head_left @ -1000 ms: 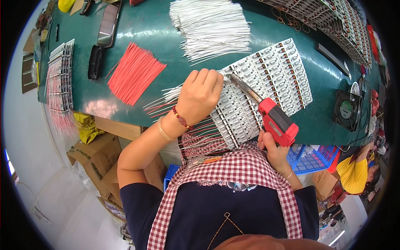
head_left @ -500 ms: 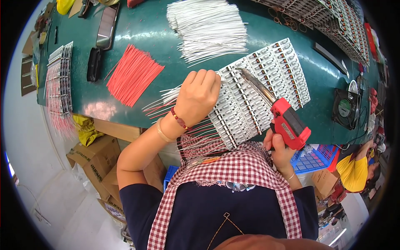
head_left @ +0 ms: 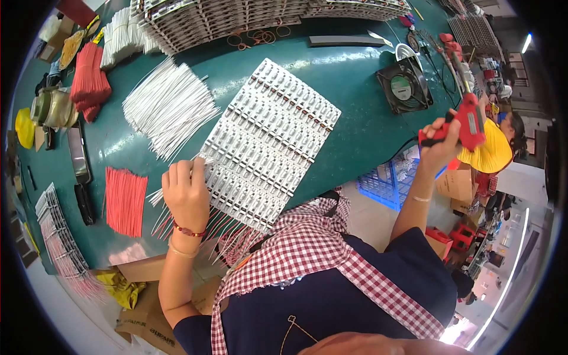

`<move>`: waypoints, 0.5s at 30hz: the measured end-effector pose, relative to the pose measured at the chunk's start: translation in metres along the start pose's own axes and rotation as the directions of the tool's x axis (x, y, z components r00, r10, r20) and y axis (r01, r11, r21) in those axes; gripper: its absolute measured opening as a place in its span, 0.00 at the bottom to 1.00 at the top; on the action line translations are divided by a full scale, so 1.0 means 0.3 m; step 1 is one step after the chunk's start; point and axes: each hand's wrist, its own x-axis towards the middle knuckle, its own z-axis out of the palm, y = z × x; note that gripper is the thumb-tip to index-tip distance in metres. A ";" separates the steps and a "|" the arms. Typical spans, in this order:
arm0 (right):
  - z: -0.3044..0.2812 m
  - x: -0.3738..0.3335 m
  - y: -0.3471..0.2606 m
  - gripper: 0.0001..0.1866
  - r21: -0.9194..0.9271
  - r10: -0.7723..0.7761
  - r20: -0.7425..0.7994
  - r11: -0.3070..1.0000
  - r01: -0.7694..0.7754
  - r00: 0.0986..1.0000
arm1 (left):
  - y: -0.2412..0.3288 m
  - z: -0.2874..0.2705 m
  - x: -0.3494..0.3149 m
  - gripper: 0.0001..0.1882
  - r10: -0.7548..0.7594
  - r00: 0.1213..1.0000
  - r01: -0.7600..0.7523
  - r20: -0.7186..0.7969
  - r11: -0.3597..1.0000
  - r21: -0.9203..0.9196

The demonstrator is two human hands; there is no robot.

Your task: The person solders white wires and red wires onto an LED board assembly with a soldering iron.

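Note:
My left hand (head_left: 186,192) is closed at the left edge of a white circuit-board panel (head_left: 272,136), its fingertips by the panel's rim. A bunch of white wires (head_left: 156,197) pokes out beside that hand. Rows of small parts cover the panel, which lies tilted on the bench, its near corner by my checked apron. Red and white wires (head_left: 228,228) trail from the panel's lower left side. Off to the right, away from the panel, my right hand (head_left: 441,142) is wrapped around the handle of a red and black soldering gun (head_left: 471,124); its metal barrel points toward the back.
Loose white wires (head_left: 171,106) and red wires (head_left: 126,201) lie on the green bench (head_left: 349,77). Stacked panels (head_left: 219,23) line the back. A black fan (head_left: 405,86) stands near the soldering gun. Below the right edge is a blue crate (head_left: 381,183); a person in yellow (head_left: 488,151) sits beyond.
My right hand has swung the soldering gun from over the panel out to the right, past the fan. My left hand stays by the panel's left edge. The view has turned rightward.

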 end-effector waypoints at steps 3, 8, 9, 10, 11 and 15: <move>-0.065 0.129 0.086 0.16 -0.196 0.394 -0.025 0.899 -0.390 0.919 | 0.022 -0.007 -0.010 0.14 -0.006 0.999 0.003 -0.048 0.998 -0.058; -0.029 -0.005 -0.028 0.15 0.010 0.016 -0.057 1.000 -0.015 0.998 | 0.059 -0.040 -0.021 0.12 0.010 1.000 -0.007 0.020 0.995 -0.104; -0.052 -0.029 -0.069 0.20 0.090 -0.021 0.003 0.996 0.021 1.000 | 0.041 -0.026 -0.002 0.13 0.057 0.998 -0.058 -0.015 0.991 -0.122; -0.028 -0.062 -0.098 0.25 0.115 -0.042 0.074 0.993 0.033 0.996 | 0.046 -0.020 0.009 0.13 0.054 0.998 -0.056 -0.017 0.985 -0.161; 0.012 -0.113 -0.111 0.28 0.053 -0.153 0.172 0.988 0.146 0.973 | 0.043 -0.007 0.004 0.13 0.046 0.998 -0.051 -0.039 0.987 -0.152; 0.102 -0.308 -0.070 0.31 0.090 0.059 0.507 0.988 -0.121 0.860 | 0.039 -0.003 -0.034 0.12 -0.014 0.997 0.006 -0.075 0.995 -0.104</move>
